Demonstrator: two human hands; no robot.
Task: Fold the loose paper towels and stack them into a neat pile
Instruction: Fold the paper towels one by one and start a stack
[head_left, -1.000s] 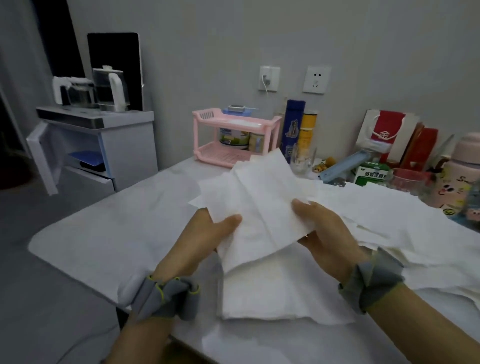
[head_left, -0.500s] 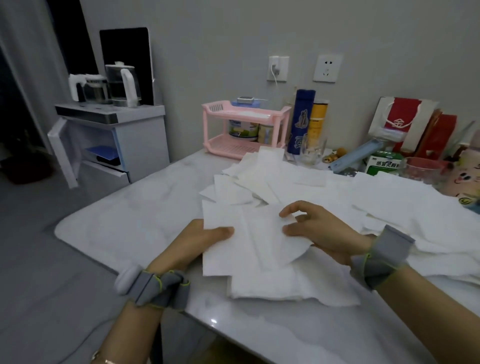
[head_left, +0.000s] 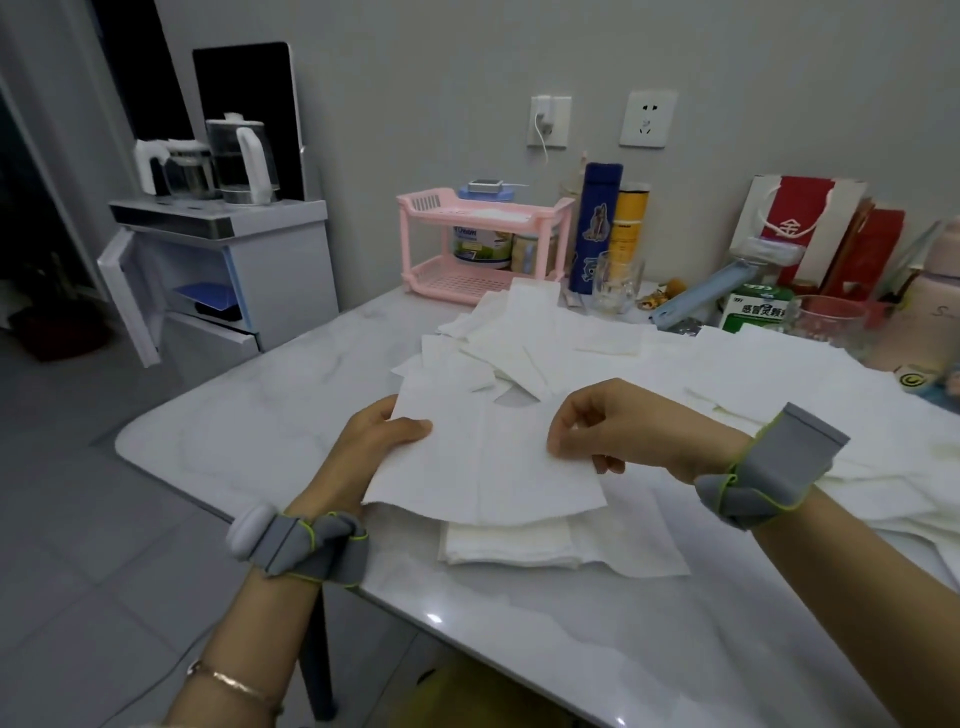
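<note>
Dim room: grey wall (head_left: 415, 62) with two sockets (head_left: 648, 118), grey tiled floor (head_left: 67, 545), white marble table (head_left: 249, 426), white cabinet (head_left: 283, 260) bearing kettles (head_left: 239, 156).

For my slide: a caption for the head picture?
Left hand and right hand hold a paper towel over the folded pile.

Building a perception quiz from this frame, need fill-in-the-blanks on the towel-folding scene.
1. The left hand and right hand both pinch one paper ____.
2. The rack by the wall is coloured ____.
3. The bottle nearest the rack is coloured ____.
4. The folded pile lies on the ____.
Missing: towel; pink; blue; table.
</note>
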